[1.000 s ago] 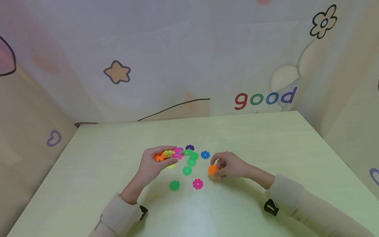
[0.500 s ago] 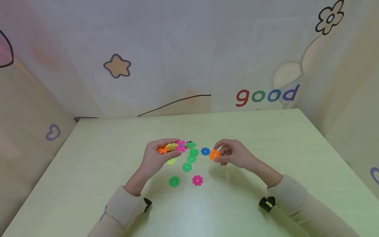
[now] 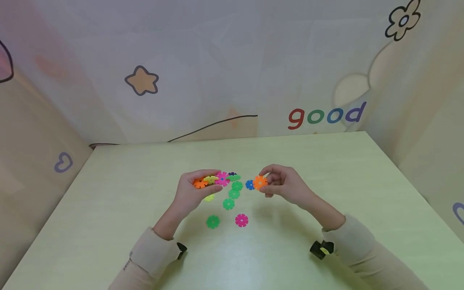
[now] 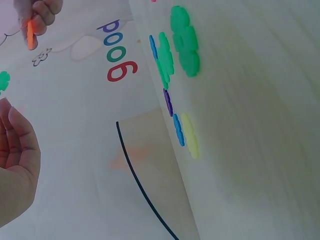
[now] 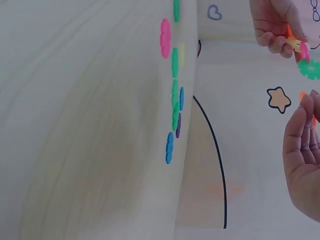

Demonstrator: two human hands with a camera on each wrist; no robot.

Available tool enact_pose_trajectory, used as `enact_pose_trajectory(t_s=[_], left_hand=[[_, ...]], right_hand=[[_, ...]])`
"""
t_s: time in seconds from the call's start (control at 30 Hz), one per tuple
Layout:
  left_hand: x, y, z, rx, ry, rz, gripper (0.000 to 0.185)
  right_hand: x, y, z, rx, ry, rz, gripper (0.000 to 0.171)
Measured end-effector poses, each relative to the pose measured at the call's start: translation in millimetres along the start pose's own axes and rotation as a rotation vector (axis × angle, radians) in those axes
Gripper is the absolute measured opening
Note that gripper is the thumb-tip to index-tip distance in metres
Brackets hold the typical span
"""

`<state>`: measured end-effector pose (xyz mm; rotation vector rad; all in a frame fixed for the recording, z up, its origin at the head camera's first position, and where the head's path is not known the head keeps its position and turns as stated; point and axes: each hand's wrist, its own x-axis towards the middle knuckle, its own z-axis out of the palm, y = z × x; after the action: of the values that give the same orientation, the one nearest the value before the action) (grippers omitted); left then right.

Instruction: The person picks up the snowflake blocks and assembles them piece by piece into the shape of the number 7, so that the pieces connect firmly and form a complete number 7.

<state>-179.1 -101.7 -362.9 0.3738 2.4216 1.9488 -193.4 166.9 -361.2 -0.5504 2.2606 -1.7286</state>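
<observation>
My left hand (image 3: 192,189) holds a joined row of snowflake discs (image 3: 215,179): orange, yellow, pink and green, lifted above the table. My right hand (image 3: 280,186) pinches a single orange disc (image 3: 259,182) a short way to the right of that row, also off the table. In the right wrist view the joined row (image 5: 300,50) shows at the top right, gripped by the left fingers. In the left wrist view the orange disc (image 4: 30,34) appears edge-on in the right fingers.
Loose discs lie on the pale green table (image 3: 326,169) between and below the hands: a blue one (image 3: 249,185), green ones (image 3: 228,204), a pink one (image 3: 241,220), a green one (image 3: 212,221), a yellow one (image 3: 209,197), a purple one behind. Patterned walls enclose the table.
My right hand lifted the orange disc off the table and carried it up and left toward the row. My left hand stayed nearly still with its row.
</observation>
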Motion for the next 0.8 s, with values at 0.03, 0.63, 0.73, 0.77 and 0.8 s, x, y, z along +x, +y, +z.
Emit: enact_pose_trajectory(t_s=[0.03,0.63,0.73,0.77,0.8], left_hand=[[0.4,0.0,0.0,0.001,0.000,0.001,0.035],[-3.1,-1.9,3.0,-0.008,-0.023,0.000,0.035],[-3.1,-1.6,3.8,-0.007,-0.028,0.026,0.036],[-3.2,-1.7,4.0,-0.006,-0.031,0.032,0.036],[-3.2,-2.0,4.2,-0.005,-0.031,0.035,0.036]], right_hand=[[0.1,-1.1,0.5,0.007,0.007,-0.009,0.032],[-3.2,-13.9,12.3,0.123,0.031,-0.043,0.033],[-3.2,-14.3,13.5,0.131,0.039,-0.057,0.032],[-3.2,-14.1,13.9,0.134,0.040,-0.059,0.032],[-3.3,-13.9,14.2,0.139,0.040,-0.060,0.032]])
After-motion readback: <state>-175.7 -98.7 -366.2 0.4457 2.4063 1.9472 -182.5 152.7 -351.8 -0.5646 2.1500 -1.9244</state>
